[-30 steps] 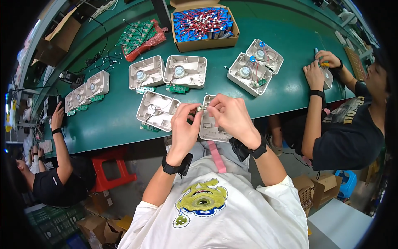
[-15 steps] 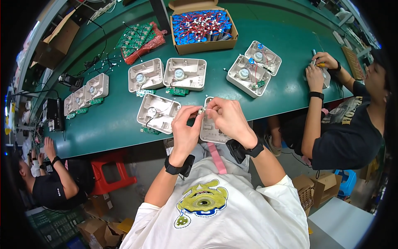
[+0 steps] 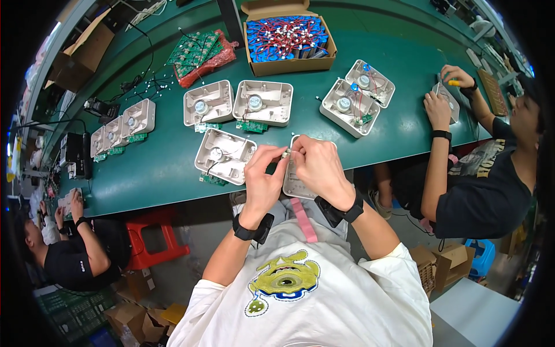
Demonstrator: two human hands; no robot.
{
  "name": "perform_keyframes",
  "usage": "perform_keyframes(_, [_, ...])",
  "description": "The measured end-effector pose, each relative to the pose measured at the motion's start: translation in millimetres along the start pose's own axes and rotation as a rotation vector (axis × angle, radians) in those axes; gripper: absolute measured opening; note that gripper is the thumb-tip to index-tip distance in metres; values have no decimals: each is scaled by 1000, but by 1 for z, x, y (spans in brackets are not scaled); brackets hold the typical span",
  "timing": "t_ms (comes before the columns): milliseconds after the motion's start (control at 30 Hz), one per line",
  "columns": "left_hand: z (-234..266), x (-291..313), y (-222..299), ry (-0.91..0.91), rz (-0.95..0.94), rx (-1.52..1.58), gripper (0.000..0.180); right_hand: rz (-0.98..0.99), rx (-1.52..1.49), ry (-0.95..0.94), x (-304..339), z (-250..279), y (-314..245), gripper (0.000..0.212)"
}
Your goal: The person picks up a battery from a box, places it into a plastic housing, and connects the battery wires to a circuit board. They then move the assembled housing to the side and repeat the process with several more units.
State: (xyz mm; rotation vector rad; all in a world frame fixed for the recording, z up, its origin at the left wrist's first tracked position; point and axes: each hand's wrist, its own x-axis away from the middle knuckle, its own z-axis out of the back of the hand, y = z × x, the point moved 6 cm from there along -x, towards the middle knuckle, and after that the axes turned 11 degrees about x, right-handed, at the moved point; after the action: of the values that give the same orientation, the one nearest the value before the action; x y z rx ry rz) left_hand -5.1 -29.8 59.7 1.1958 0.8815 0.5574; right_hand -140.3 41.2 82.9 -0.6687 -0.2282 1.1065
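L hand (image 3: 263,178) fingers nearly closed, pinching small part (image 3: 286,154), prob. at tips b/c it's tiny; R hand (image 3: 321,169) fingers bunched beside it, can't tell hold; white case (image 3: 295,186) below fingers.

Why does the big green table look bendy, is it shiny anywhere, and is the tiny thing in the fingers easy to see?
Head view: the fisheye lens curves the green table's front edge; head view: a faint pale sheen shows on its top; head view: the small pale part at the left hand's fingertips is too tiny to make out.
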Motion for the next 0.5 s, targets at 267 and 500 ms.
perform_keyframes(267, [-2,-3,-9,3,-7,78,22,16,47,21,-5,1,-4,10])
perform_keyframes(500, [1,6,-33,70,52,138,27,196,148,37,-59,62,-5,16])
